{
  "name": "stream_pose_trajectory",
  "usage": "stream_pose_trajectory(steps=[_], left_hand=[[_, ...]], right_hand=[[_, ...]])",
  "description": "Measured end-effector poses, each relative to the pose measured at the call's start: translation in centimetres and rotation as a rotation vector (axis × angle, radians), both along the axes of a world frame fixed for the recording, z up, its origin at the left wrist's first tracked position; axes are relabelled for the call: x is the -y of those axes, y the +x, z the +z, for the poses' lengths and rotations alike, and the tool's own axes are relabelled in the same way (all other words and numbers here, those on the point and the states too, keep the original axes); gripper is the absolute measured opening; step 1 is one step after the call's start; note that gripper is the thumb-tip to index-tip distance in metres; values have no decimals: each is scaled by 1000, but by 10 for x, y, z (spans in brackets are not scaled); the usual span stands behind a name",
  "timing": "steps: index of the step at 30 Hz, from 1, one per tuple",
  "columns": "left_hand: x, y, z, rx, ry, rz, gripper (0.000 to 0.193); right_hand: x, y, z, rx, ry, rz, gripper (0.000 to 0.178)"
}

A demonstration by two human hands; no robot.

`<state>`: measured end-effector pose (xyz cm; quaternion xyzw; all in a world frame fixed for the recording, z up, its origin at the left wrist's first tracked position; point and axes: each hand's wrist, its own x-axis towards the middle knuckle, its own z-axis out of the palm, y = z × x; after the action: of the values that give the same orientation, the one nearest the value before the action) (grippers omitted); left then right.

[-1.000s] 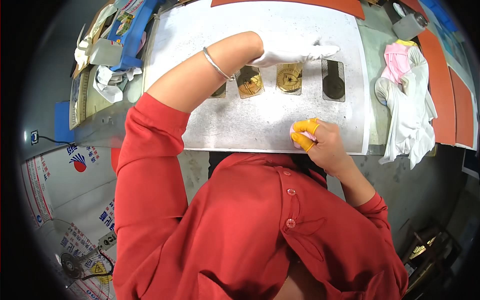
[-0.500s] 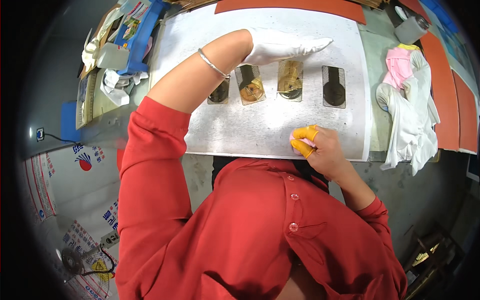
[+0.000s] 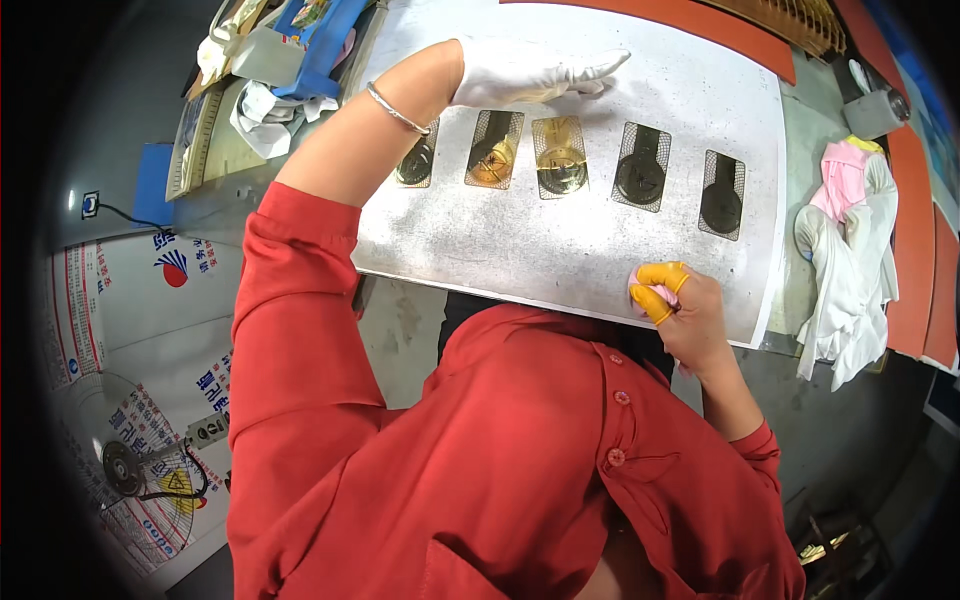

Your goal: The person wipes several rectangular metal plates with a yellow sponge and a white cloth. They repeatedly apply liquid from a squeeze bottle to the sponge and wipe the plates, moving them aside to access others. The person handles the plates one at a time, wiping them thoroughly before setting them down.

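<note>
My left hand (image 3: 525, 75) wears a white glove and reaches across a white sheet (image 3: 480, 235), its fingers stretched out. It is above the far ends of several flat metal pieces, each a disc with a straight band on a mesh-edged rectangle. From left to right lie a partly hidden dark piece (image 3: 416, 165), a bronze-looking one (image 3: 493, 152), a gold-looking one (image 3: 561, 158) and two dark ones, one (image 3: 641, 168) beside the other (image 3: 722, 197). Near the sheet's front edge, my right hand (image 3: 697, 315), with yellow finger cots on thumb and forefinger, is closed on a pink cloth (image 3: 636, 289).
White and pink cloths (image 3: 850, 250) hang over the table's right side, below a translucent bottle (image 3: 873, 115). Orange boards (image 3: 908, 240) run along the right. A blue tray (image 3: 335, 45) and crumpled white cloth (image 3: 265, 118) lie at the far left; a fan (image 3: 125, 465) stands lower left.
The view has turned, shifting the sheet and metal pieces rightward in the picture. My left hand has moved left along the row. Another dark piece shows beside my left forearm. Colours on the pieces look different.
</note>
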<state>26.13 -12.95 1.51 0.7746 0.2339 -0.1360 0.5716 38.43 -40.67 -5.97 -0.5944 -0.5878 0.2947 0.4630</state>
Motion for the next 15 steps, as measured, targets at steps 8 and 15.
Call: stream_pose_trajectory(steps=[8,15], left_hand=[[27,34,-6,186,-48,4,57],[71,81,20,53,134,-283,79]], right_hand=[[1,1,-5,-69,-3,-6,7],[2,0,-4,-66,30,-9,7]])
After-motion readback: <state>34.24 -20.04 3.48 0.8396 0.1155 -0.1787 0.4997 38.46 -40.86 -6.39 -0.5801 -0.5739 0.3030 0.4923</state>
